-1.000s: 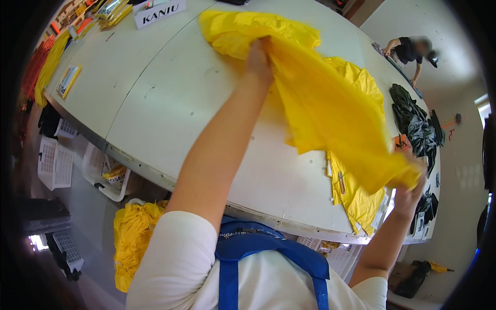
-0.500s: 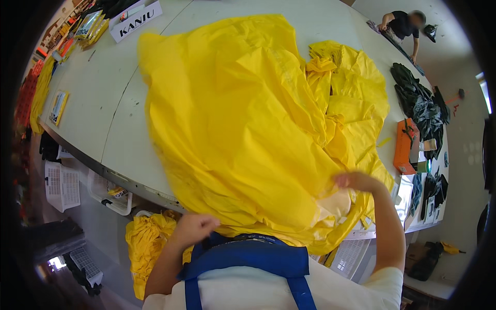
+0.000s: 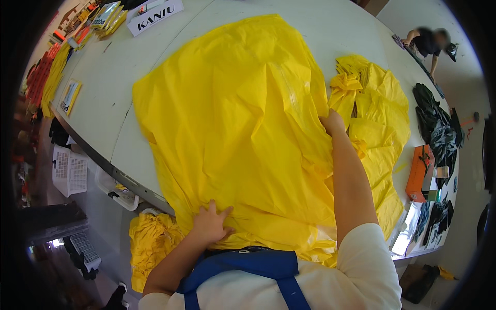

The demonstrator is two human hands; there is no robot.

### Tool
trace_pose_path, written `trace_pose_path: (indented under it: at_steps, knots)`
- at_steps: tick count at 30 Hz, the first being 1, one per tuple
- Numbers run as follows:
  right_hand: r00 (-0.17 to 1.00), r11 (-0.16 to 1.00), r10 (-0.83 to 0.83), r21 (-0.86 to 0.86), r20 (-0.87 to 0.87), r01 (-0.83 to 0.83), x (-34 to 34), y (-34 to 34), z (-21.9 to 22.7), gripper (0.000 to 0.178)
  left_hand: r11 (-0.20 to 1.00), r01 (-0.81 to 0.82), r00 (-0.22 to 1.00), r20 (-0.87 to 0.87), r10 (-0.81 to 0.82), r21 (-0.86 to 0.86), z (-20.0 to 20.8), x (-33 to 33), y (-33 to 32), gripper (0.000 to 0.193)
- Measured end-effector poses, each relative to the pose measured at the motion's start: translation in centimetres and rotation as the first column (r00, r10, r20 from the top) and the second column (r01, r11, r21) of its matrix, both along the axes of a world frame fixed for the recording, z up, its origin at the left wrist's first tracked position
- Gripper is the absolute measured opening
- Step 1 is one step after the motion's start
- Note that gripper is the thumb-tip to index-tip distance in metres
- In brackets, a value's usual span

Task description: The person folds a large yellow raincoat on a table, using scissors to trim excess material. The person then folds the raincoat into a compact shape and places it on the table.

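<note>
A large, creased sheet of shiny yellow fabric point(image 3: 232, 134), with a seam along its right part, lies spread over the table in front of me. My left hand point(image 3: 211, 225) rests on its near left part, open, with fingers spread. My right hand point(image 3: 335, 123) is at the sheet's right edge, its fingers closed on the fabric and partly hidden. Just right of that hand lies a stack of yellow pieces point(image 3: 380, 124), layered and gathered at the top.
The pale table point(image 3: 137, 126) curves around the work. An orange box point(image 3: 419, 173) and dark crumpled fabric point(image 3: 436, 116) are on the right. A white sign box point(image 3: 155, 16) stands far left. Below are a white basket point(image 3: 70, 170) and a yellow bundle point(image 3: 152, 243). Another person point(image 3: 426, 44) leans over the far right.
My right hand has moved away from me to the sheet's right edge. My left hand has opened flat on the fabric. The sheet lies flatter, and its upper left corner has settled.
</note>
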State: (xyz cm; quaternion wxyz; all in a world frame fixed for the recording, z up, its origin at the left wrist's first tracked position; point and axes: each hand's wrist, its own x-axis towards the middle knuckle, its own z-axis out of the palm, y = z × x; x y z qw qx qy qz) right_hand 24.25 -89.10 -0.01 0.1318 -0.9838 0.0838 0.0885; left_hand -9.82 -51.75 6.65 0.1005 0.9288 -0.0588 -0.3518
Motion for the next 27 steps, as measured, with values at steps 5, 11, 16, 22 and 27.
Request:
trace_pose_path:
  at_steps: [5,11,16,22,27]
  knots:
    - [0.948,0.69,-0.288,0.716,0.137,0.106,3.8,-7.8,1.7,0.045,0.995,0.02,0.999,0.052,-0.015,-0.1,-1.6,1.1,0.5,0.078]
    - [0.78,0.66,0.381,0.444,0.497,-0.606,-9.6,7.4,22.7,0.047,0.73,-0.029,0.999,0.007,0.045,-0.682,-6.2,3.2,-4.5,0.066]
    - [0.342,0.339,0.94,0.14,-0.002,-0.931,-20.3,14.7,24.3,0.058,0.524,-0.473,0.442,0.324,0.837,-0.708,-2.8,7.0,2.6,0.054]
    - [0.547,0.553,0.832,0.066,-0.096,-0.83,-24.3,15.1,17.9,0.048,-0.068,-0.75,0.357,-0.488,0.797,-0.658,-1.7,9.3,9.9,0.057]
    - [0.845,0.793,0.527,0.306,0.09,-0.527,-21.7,12.1,16.9,0.032,-0.015,-0.064,0.361,-0.037,0.932,-0.998,3.4,8.5,11.8,0.049]
